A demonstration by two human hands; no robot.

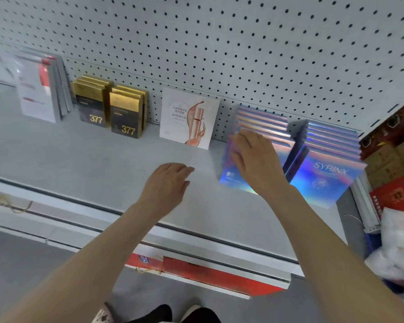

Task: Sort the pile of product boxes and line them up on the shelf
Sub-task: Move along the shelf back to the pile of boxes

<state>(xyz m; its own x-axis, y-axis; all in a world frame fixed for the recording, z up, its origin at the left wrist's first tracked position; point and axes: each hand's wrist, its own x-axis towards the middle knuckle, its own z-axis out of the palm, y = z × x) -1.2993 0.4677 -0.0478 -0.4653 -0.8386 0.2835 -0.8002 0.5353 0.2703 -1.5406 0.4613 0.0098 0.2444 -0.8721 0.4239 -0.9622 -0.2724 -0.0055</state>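
Rows were already stood on the shelf beyond the empty, relaxed left hand, while the holographic boxes, touched by the right hand's loose fingers, seemingly needed straightening.

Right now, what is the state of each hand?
Left hand: open, holding nothing.
Right hand: open, resting on the front holographic box.
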